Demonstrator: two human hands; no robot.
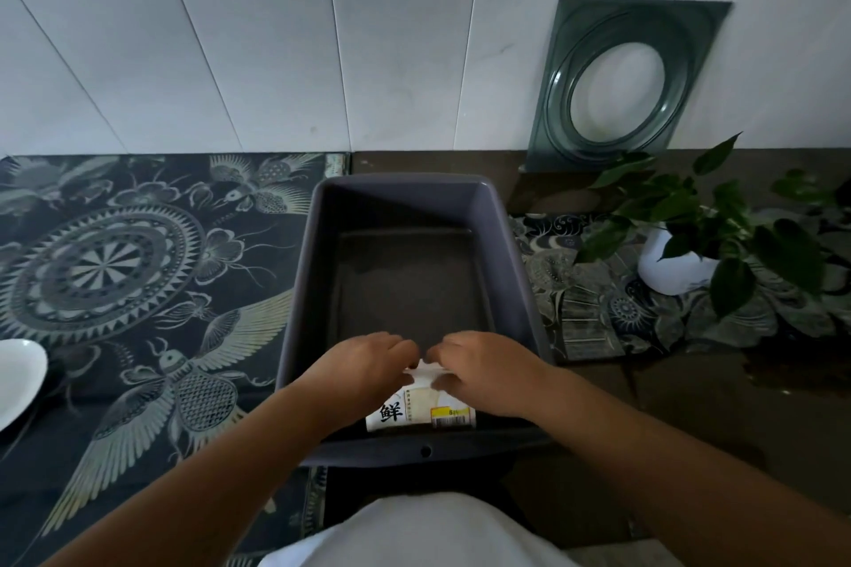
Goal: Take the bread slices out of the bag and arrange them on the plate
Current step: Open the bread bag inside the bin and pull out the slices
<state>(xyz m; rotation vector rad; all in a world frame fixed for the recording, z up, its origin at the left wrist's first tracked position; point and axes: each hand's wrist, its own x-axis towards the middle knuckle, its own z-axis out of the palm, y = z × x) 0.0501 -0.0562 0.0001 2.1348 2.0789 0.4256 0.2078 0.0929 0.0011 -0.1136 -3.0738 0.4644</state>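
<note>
A bread bag point(416, 410) with a white printed label lies at the near end of a dark purple plastic bin point(299, 290). My left hand point(368, 359) and my right hand point(479, 366) meet over the bag's top edge, fingers pinched on the plastic on either side. The bread inside shows pale through the wrapper. A white plate point(18, 382) sits at the far left edge, partly cut off by the frame, well apart from both hands.
A patterned dark cloth point(138, 267) covers the counter left of the bin. A potted green plant point(700, 244) stands at the right. A square glass dish point(621, 83) leans against the white wall behind it.
</note>
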